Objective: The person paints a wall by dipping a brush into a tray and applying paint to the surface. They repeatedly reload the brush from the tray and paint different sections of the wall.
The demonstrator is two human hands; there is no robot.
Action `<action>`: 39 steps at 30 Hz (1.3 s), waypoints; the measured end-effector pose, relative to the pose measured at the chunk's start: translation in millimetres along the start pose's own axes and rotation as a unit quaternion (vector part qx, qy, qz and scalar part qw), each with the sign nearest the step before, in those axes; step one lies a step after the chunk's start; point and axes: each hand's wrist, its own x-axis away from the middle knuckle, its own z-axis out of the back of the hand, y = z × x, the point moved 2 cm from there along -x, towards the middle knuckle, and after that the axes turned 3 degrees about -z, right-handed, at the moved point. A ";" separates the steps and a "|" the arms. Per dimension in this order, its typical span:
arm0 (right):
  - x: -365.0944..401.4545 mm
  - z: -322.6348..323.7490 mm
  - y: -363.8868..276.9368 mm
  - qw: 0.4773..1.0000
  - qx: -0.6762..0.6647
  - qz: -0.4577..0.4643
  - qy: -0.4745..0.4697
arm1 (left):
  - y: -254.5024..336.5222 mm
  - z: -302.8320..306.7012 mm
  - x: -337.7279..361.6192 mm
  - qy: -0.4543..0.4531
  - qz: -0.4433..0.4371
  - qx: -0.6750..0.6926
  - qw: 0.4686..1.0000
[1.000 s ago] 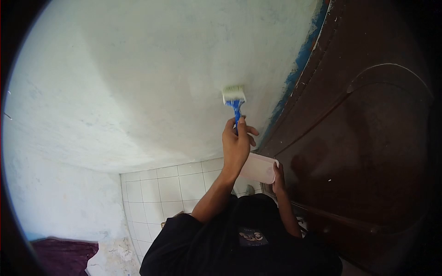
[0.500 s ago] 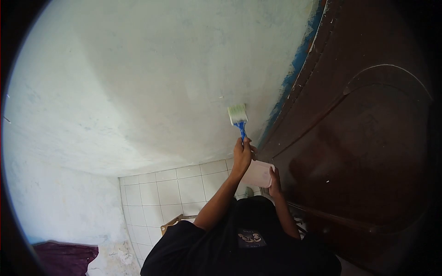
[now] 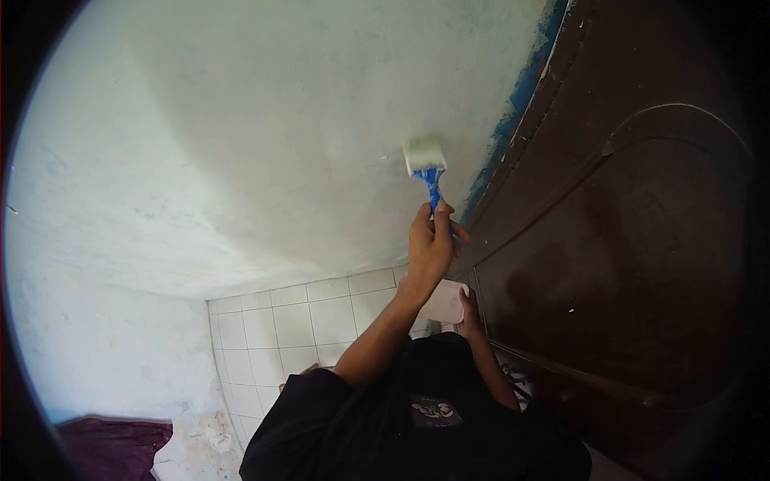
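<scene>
My left hand (image 3: pixel 431 243) is closed around the blue handle of a paintbrush (image 3: pixel 425 156), its arm stretched up and forward. The brush's wide pale bristles, greenish at the tip, are at the whitish wall (image 3: pixel 321 136); the tip is slightly blurred. Below and to the right, my right hand (image 3: pixel 470 311) grips the edge of a shallow pale pink plastic container (image 3: pixel 443 303), with the thumb over its rim. My left forearm and hand hide part of the container, and I cannot make out what is in it.
A dark brown panelled door (image 3: pixel 609 264) stands close on the right, with a strip of blue paint (image 3: pixel 513 112) along its frame. White tiles (image 3: pixel 331 319) lie below the wall. A purple cloth (image 3: pixel 116 449) is at the lower left.
My left hand has moved the paintbrush upward and slightly right along the wall. The container in my right hand has shifted a little to the left.
</scene>
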 end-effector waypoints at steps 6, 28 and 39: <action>3.5 -3.3 -13.3 1.000 -0.010 0.003 0.002 | -29.0 9.6 -12.6 0.012 -0.086 -0.026 0.996; 10.0 1.7 -24.1 0.998 -0.054 -0.009 0.016 | -48.8 100.4 11.8 0.119 0.040 0.031 0.992; 13.4 -4.6 -28.9 0.998 -0.047 -0.031 -0.003 | -120.1 125.9 -7.6 0.153 -0.072 -0.009 0.986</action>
